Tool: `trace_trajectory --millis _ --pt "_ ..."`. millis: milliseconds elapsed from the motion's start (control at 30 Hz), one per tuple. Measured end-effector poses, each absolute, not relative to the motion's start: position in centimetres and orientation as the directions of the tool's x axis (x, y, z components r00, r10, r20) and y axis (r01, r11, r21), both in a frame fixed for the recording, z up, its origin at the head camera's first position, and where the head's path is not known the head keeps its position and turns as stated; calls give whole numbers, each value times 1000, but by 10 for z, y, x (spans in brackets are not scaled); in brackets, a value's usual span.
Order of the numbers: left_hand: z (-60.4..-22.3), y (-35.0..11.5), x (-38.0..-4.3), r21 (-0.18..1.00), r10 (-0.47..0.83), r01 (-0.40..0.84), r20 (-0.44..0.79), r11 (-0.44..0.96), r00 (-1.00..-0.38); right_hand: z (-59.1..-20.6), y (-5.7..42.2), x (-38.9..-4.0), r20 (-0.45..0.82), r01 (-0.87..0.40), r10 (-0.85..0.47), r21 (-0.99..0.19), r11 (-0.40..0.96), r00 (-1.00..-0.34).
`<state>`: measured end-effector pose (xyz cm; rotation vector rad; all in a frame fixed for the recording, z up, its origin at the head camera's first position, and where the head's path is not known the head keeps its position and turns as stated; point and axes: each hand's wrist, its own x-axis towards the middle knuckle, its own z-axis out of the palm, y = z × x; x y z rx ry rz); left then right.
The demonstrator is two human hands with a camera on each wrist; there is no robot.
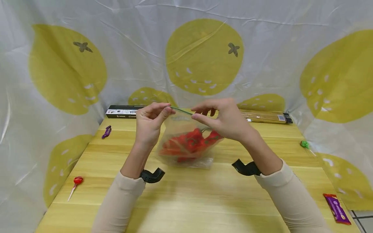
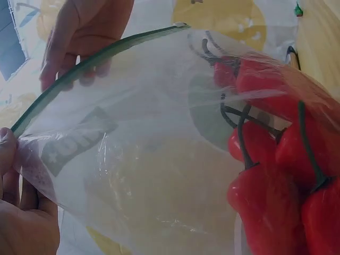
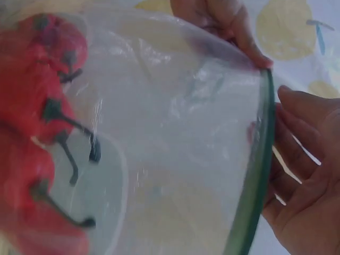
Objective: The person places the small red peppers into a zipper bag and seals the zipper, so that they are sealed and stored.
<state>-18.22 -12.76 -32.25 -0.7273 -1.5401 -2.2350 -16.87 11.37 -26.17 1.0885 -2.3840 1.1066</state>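
A clear plastic zip bag with a green strip along its top edge stands between my hands. Several red peppers with dark green stems lie in its lower part. My left hand pinches the left corner of the strip between thumb and fingertips. At the strip's other part is my right hand, its thumb and fingers spread apart. In the right wrist view, the fingers of that hand reach behind the strip, and its thumb stands off to the side.
Along the back of the wooden table lie a black-and-white box and a bundle of thin sticks. Purple candy and a red lollipop are at left; a green lollipop and a purple-and-red wrapped bar at right.
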Motion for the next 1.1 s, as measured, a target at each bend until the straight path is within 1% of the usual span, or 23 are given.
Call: trace_trajectory --millis 100,200,300,367,467,533,600,667,733,833,933,1033,1100 --pt "-323 -126 -180 771 35 531 577 -351 -816 -264 104 -171 589 -770 -499 -532 353 -636" --pt "-325 -122 -178 781 54 523 572 -342 -819 -267 100 -172 617 -791 -498 -519 324 -609" --pt "-327 -119 -177 790 65 526 571 -316 -818 -269 99 -172 626 -803 -504 -497 329 -595" --pt "-329 -119 -177 804 82 525 564 -278 -822 -268 102 -171 639 -801 -483 -486 350 -599" --pt "-340 -129 -180 835 137 519 544 -181 -828 -261 112 -170 675 -782 -399 -497 375 -620" --pt "-355 -144 -182 861 194 500 508 -95 -839 -255 123 -167 691 -755 -317 -537 376 -649" --pt "-373 -163 -185 878 263 479 466 -15 -845 -248 135 -162 700 -732 -235 -594 333 -674" --pt "-391 -181 -186 892 340 451 412 42 -846 -242 146 -157 703 -719 -160 -654 237 -692" --pt "-407 -194 -185 910 408 410 356 52 -841 -239 156 -152 702 -709 -102 -694 122 -705" --pt "-425 -206 -181 944 466 331 290 7 -836 -236 165 -145 692 -692 -42 -721 1 -721" --pt "-440 -209 -176 970 469 241 221 -18 -855 -237 173 -141 649 -649 3 -761 -4 -761" --pt "-452 -201 -173 981 481 192 156 27 -863 -241 180 -140 598 -599 47 -801 9 -800" --pt "-457 -191 -173 982 477 183 137 52 -868 -244 185 -141 570 -571 77 -821 8 -818"
